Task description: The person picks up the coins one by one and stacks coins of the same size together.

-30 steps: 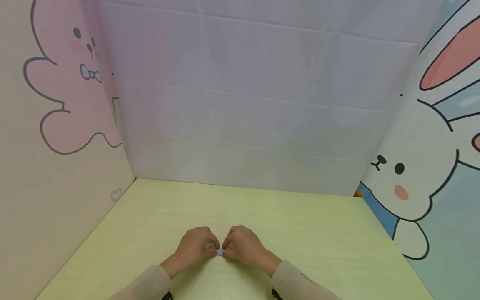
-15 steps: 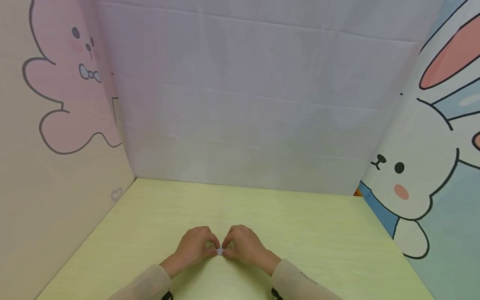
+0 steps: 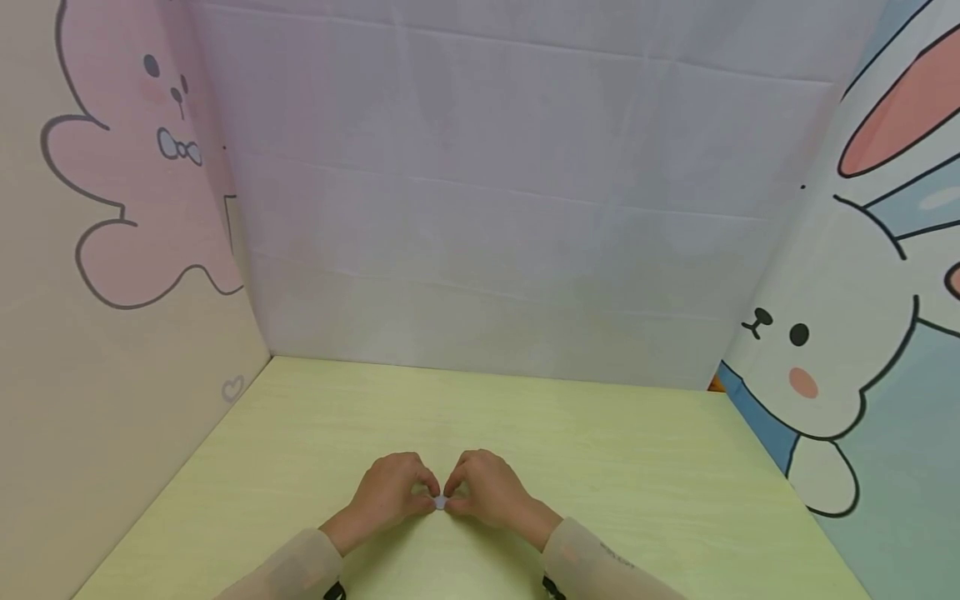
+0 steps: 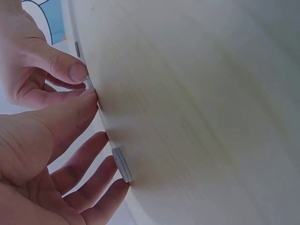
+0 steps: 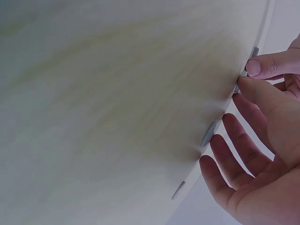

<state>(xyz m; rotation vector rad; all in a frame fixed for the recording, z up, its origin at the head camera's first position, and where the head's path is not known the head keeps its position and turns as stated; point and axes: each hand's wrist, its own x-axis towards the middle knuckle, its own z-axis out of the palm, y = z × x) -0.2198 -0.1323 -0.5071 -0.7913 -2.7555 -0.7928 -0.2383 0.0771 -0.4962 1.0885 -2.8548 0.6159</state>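
A small pale grey disc (image 3: pixel 440 502) lies between my two hands at the front middle of the table. My left hand (image 3: pixel 390 490) pinches its left edge between thumb and forefinger. From the other side, my right hand (image 3: pixel 491 490) pinches it the same way. Both wrist views show the thumbs almost meeting over the disc (image 4: pixel 89 83), right at the tabletop. Beside the left hand's outer fingers stands another grey disc (image 4: pixel 122 165), its edge showing a seam. A further grey piece (image 5: pixel 209 133) sits by the right hand's middle fingers. In the head view the hands hide these.
The pale yellow table (image 3: pixel 480 417) meets a white back cloth (image 3: pixel 487 208). Side panels carry a pink cartoon animal (image 3: pixel 150 183) at left and a white rabbit (image 3: pixel 840 333) at right. One more thin grey piece (image 5: pixel 178 190) lies farther along in the right wrist view.
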